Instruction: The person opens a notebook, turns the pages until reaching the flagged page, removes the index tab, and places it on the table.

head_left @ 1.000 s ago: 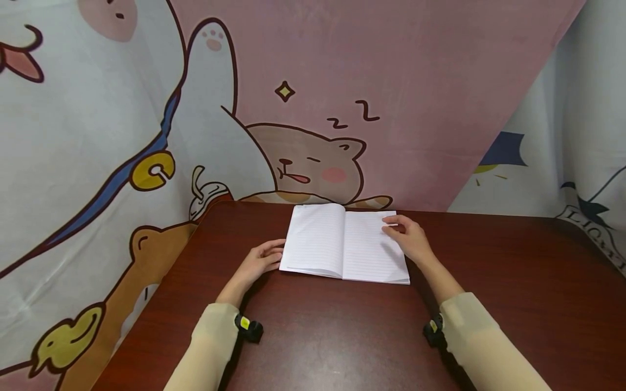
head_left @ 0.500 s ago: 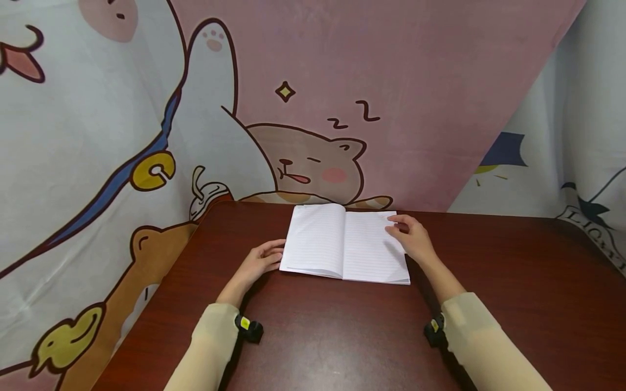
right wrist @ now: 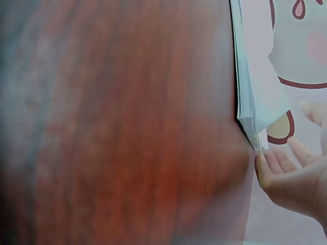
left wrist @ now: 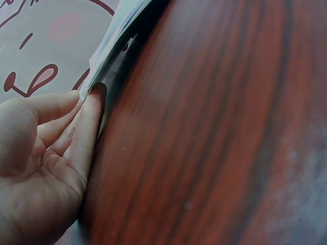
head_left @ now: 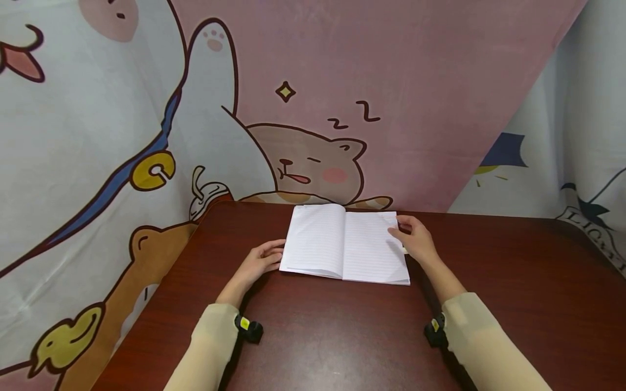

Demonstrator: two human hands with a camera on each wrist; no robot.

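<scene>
An open notebook (head_left: 317,239) with lined white pages lies at the far side of the table, its spine running away from me. The left hand (head_left: 258,260) pinches its left edge; in the left wrist view the thumb lies at the page edges and a finger is tucked beneath the cover. At the right edge is the right hand (head_left: 417,239), its thumb over the page. The right wrist view shows that hand (right wrist: 301,178) with thumb and fingers apart and a finger against the edge of the notebook (right wrist: 250,92), near a slightly raised page corner.
The dark reddish-brown table (head_left: 323,336) extends toward me and to both sides. Behind it hangs a pink and white cloth (head_left: 415,108) printed with cartoon animals, close to the notebook's far edge. Black wrist cameras (head_left: 249,328) sit by both cuffs.
The right hand has slid right, from above the right page to the notebook's right edge. Neither the left hand nor the notebook has visibly moved.
</scene>
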